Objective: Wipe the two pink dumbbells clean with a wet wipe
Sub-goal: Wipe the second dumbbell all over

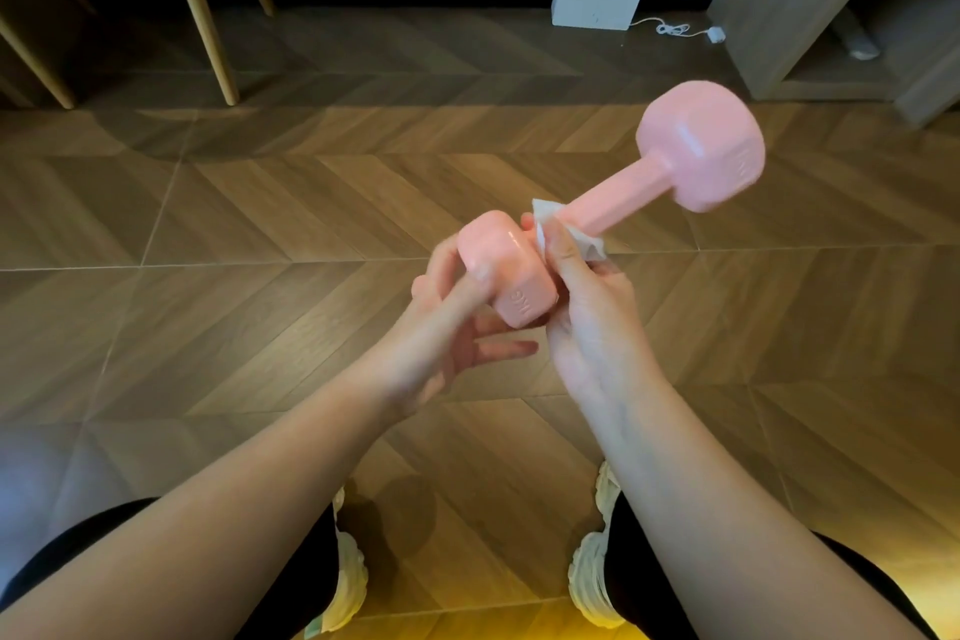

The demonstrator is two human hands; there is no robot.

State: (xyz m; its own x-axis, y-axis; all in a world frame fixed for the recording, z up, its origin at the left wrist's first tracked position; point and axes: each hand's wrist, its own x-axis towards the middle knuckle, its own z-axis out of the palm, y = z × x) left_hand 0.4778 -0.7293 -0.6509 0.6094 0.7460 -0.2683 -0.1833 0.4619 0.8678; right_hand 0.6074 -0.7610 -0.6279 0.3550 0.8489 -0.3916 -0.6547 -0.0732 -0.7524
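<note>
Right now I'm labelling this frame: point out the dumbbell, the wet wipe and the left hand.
pink dumbbell (pixel 701 146), head view, far head.
wet wipe (pixel 589 244), head view, loose corner.
left hand (pixel 447 322), head view, palm.

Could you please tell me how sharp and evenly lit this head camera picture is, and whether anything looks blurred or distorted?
In the head view, the pink plastic dumbbell is motion-blurred, most at its far head; the white wet wipe and both hands, left hand and right hand, are soft too. The herringbone wood floor bends with wide-angle distortion. A yellow glow tints the bottom right; the corners are darker.
</note>
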